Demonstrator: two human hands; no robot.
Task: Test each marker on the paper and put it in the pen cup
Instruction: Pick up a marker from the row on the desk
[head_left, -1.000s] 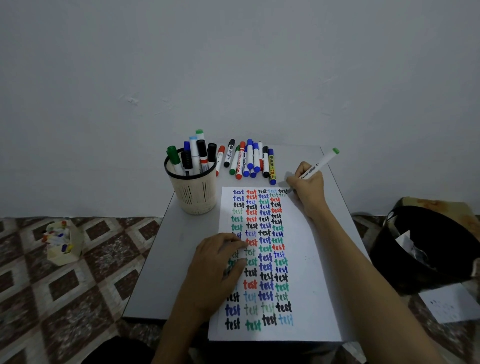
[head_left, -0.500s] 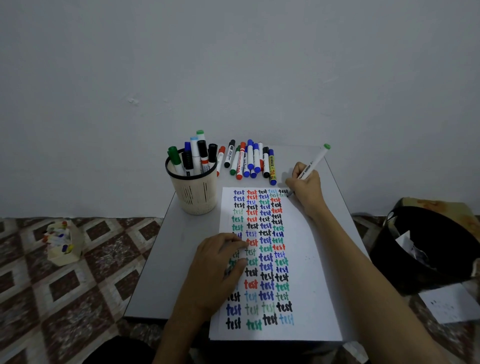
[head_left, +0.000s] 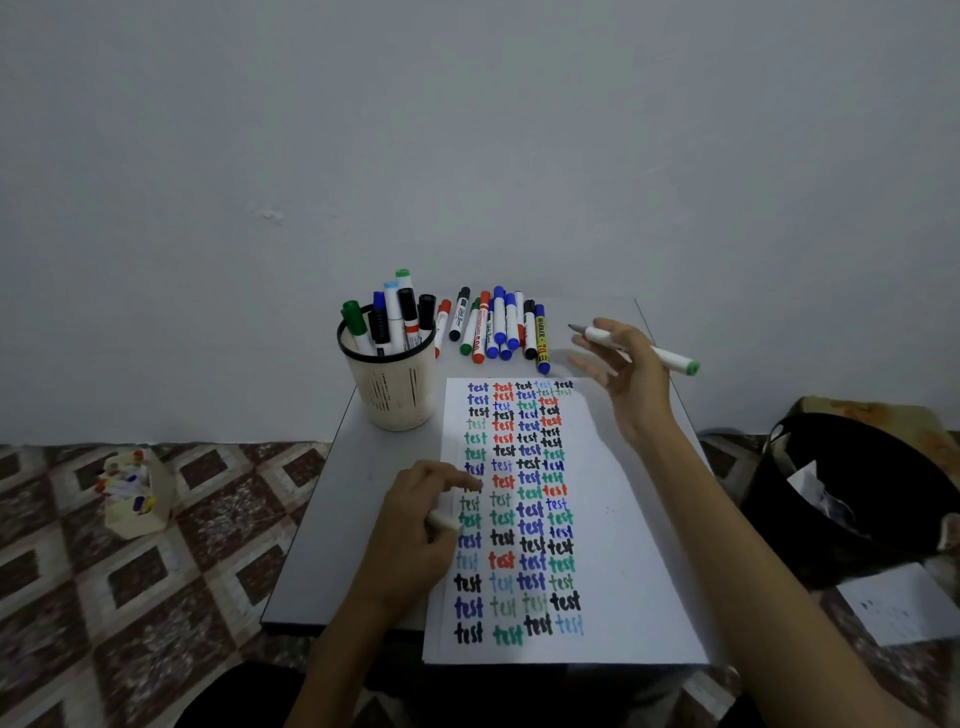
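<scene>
Room: plain grey wall (head_left: 467, 156) behind; patterned tile floor (head_left: 156, 545) on either side.
Counter: small grey counter (head_left: 353, 519) set against the wall, under both hands.
Bin: black bin (head_left: 831, 467) on the floor, outboard of the right forearm, with paper scraps inside.
Paper: white sheet (head_left: 623, 519) beneath the left hand and below the raised right hand. Columns of "test" in black, blue, red and green fill its left half.
Pen cup: cream slotted pen cup (head_left: 397, 395) beyond the left hand and to the left of the right hand. Capped markers stand in it; room for more, by my judgement.
Loose markers: capped row (head_left: 498, 327) lying between the cup and the right hand, beyond the sheet's far edge.
Right hand: right hand (head_left: 631, 384) raised over the sheet's far right corner, fingers spread, thumb and forefinger pinching the marker.
Left hand: left hand (head_left: 415, 525) resting on the sheet's left side, fingers curled round what appears to be a white cap (head_left: 441, 519).
Marker: white marker (head_left: 670, 360) clear of the paper. Its green end points outward and its bare dark tip points towards the loose row.
Handling: judged light, rigid, smooth plastic, liable to roll if laid down. Hold it mid-barrel, away from the wet tip.
Risk: the uncapped tip may smear the fingers or the cup, so capping first is advised.
</scene>
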